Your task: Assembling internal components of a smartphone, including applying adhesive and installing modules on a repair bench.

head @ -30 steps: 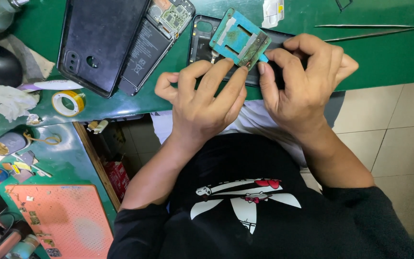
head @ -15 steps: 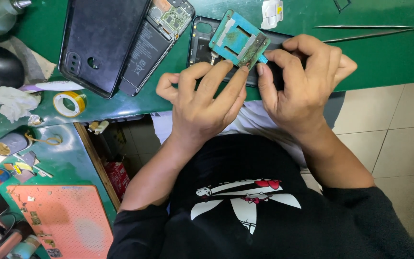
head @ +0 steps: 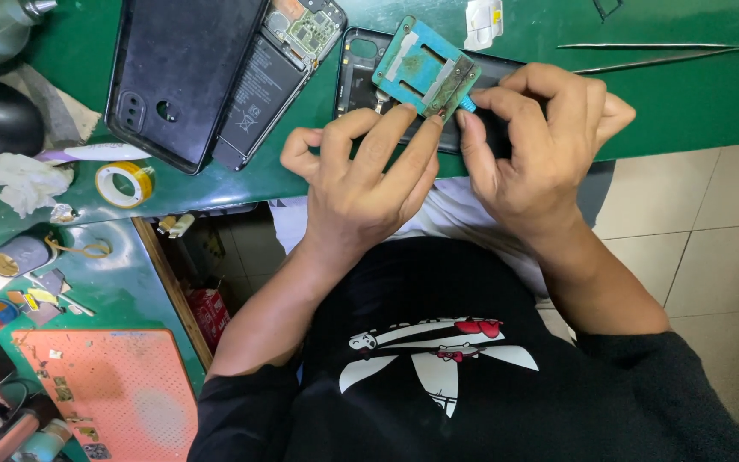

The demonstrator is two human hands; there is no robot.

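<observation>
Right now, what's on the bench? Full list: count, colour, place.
Teal rectangular metal holder plate: 1, teal, pinched between both hands over a dark phone frame.
Dark phone frame: 1, black, under the plate.
Black phone back cover: 1, top left.
Opened phone with battery and circuit board: 1, black, beside the cover.
Yellow tape roll: 1, left bench edge.
Metal tweezers: 1 pair, silver, top right.
Perforated orange mat: 1, bottom left.
Green bench top: 1.
Left hand: fingertips on the plate.
Right hand: gripping the plate's right end.
</observation>
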